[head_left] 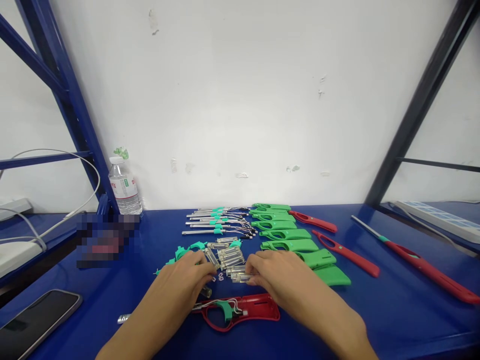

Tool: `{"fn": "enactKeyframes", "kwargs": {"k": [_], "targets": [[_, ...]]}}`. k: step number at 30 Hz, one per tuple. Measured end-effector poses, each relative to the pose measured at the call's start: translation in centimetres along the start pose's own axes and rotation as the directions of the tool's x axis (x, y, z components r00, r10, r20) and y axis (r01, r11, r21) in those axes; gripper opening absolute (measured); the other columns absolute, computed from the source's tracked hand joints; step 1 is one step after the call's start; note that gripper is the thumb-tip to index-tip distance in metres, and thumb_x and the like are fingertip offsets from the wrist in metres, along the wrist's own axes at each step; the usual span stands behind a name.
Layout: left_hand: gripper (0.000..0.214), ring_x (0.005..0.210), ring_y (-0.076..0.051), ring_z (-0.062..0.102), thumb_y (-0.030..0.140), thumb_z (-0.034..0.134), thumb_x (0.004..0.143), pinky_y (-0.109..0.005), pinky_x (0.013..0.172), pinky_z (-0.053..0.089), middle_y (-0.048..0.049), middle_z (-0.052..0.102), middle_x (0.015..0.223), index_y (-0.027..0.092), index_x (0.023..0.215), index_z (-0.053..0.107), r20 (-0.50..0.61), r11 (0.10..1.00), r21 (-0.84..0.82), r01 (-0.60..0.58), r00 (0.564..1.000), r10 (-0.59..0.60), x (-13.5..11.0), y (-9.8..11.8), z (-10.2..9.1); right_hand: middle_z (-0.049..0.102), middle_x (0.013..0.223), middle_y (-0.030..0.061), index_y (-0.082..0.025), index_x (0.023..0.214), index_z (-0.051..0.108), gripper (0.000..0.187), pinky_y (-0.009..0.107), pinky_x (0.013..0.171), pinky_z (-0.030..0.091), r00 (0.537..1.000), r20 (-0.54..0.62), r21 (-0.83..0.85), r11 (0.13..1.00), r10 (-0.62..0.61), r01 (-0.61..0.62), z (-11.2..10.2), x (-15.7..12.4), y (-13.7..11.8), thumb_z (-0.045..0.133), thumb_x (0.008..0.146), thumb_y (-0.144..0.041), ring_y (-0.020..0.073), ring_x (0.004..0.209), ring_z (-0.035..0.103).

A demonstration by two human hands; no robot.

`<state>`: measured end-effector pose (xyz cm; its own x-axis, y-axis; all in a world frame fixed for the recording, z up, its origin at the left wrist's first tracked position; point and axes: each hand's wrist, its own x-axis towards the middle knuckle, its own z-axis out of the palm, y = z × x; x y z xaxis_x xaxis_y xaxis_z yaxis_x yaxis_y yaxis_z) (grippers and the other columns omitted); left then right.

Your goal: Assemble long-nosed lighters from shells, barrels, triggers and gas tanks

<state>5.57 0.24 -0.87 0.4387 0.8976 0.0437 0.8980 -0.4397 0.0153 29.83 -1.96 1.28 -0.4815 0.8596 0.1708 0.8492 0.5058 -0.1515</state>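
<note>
Curling beside clear tubes [230, 261], left hand [188, 272] and right hand [276, 271] are being held low; whether either grip is pinching cannot be told. Beyond the red casing [263, 306], scattering of these tubes is being risked by nudging.

Bottle label [123, 187]: red and green print, too small to read.

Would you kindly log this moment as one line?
left hand: by clear tubes; right hand: at clear tubes; front: red casing; behind: metal rods
</note>
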Motion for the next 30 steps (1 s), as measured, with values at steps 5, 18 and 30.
{"fn": "enactKeyframes", "kwargs": {"k": [5, 18, 30], "targets": [[0.033, 0.111, -0.028, 0.072, 0.015, 0.050, 0.109, -0.035, 0.082, 0.057, -0.0049, 0.075, 0.118, 0.031, 0.122, 0.077, -0.020, 1.000, 0.018, 0.006, 1.000, -0.006, 0.2, 0.3, 0.2, 0.080, 0.097, 0.0010, -0.023, 0.101, 0.074, 0.008, 0.033, 0.067, 0.039, 1.000, 0.001, -0.006, 1.000, -0.019, 0.019, 0.0, -0.1, 0.0, 0.075, 0.100, -0.015, 0.0234, 0.084, 0.077], [0.031, 0.113, -0.025, 0.072, 0.011, 0.056, 0.104, -0.034, 0.094, 0.056, -0.0036, 0.079, 0.115, 0.027, 0.112, 0.081, 0.034, 0.996, -0.072, 0.045, 0.999, -0.043, 0.5, 0.1, 0.4, 0.079, 0.093, -0.0003, -0.023, 0.097, 0.073, 0.010, 0.034, 0.063, 0.036, 0.999, -0.012, -0.016, 0.999, -0.043, 0.043, 0.0, -0.2, -0.1, 0.076, 0.099, -0.013, 0.0212, 0.081, 0.075], [0.025, 0.106, -0.029, 0.071, 0.013, 0.055, 0.104, -0.034, 0.079, 0.055, -0.0079, 0.077, 0.112, 0.024, 0.104, 0.078, 0.049, 0.998, 0.031, 0.052, 0.997, -0.053, 0.7, 0.9, 0.1, 0.077, 0.092, 0.0009, -0.022, 0.097, 0.070, 0.007, 0.037, 0.061, 0.032, 0.995, -0.002, -0.119, 0.988, -0.097, 0.096, 0.3, -0.2, 0.0, 0.076, 0.100, -0.019, 0.0240, 0.080, 0.073]]}}
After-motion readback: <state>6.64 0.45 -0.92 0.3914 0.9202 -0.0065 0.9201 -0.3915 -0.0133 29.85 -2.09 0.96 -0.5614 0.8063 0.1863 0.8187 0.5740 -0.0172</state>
